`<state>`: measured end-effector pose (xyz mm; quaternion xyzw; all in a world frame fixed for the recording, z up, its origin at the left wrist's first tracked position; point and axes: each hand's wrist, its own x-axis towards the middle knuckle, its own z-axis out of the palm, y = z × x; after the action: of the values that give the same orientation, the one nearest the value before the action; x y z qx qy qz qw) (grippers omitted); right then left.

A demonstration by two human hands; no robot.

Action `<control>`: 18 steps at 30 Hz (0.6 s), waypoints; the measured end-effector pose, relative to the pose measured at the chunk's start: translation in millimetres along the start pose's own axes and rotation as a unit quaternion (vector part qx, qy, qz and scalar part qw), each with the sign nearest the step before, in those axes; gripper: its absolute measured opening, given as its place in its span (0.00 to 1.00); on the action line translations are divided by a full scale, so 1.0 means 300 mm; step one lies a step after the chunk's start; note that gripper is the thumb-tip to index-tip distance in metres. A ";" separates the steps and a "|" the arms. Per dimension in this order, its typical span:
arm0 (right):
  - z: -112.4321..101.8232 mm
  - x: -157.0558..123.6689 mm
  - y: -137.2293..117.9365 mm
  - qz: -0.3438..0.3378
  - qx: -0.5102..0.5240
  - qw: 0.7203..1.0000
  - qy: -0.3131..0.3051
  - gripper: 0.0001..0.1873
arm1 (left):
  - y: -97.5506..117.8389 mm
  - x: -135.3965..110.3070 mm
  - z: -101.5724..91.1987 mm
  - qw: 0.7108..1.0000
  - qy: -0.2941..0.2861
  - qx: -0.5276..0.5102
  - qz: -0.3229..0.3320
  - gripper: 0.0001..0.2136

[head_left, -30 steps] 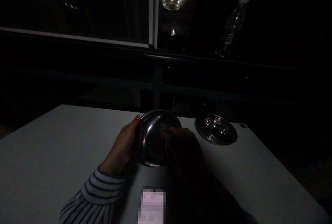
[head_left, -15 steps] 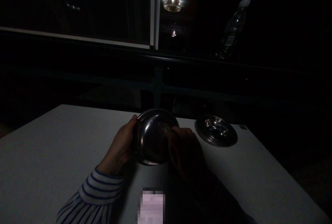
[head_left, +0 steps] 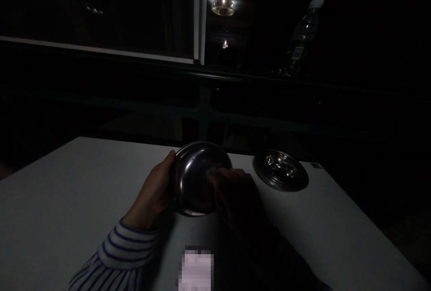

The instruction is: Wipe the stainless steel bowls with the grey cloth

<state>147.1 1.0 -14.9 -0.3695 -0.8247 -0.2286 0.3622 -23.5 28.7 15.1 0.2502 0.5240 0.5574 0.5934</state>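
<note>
The scene is very dark. My left hand [head_left: 153,194], in a striped sleeve, grips the left rim of a shiny steel bowl [head_left: 195,176] that is tilted up above the white table [head_left: 67,201]. My right hand [head_left: 237,196] is in shadow and rests against the inside of the bowl on its right side; its fingers look curled, and I cannot make out whether they hold anything.
A stack of steel plates [head_left: 280,169] lies on the table to the right of the bowl. A plastic bottle [head_left: 303,30] stands on a dark ledge behind. A window frame [head_left: 200,17] and a reflected ceiling lamp [head_left: 222,6] are at the back.
My right hand has shifted slightly left and down inside the bowl. The left hand and bowl stay almost in place.
</note>
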 end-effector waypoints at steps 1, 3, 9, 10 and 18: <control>0.001 -0.001 0.002 0.002 -0.002 1.000 0.003 0.14 | -0.001 0.001 0.000 1.000 0.002 -0.001 -0.001 0.14; 0.004 -0.003 0.001 -0.012 -0.007 1.000 -0.013 0.16 | -0.003 0.002 0.002 1.000 -0.007 0.006 -0.006 0.15; -0.002 0.007 -0.015 -0.012 -0.012 1.000 -0.011 0.16 | -0.008 0.003 0.003 1.000 -0.005 0.009 0.002 0.14; -0.007 0.009 -0.016 0.001 -0.018 1.000 -0.007 0.15 | -0.008 0.004 0.002 1.000 -0.005 0.007 0.007 0.14; -0.016 0.013 -0.022 -0.018 0.005 0.999 -0.026 0.15 | -0.003 0.003 0.007 1.000 0.006 -0.004 0.021 0.13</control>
<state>142.3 -4.5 -9.5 -0.3582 -0.8417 -0.2211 0.3382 -21.5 29.9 14.7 0.2551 0.5201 0.5736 0.5792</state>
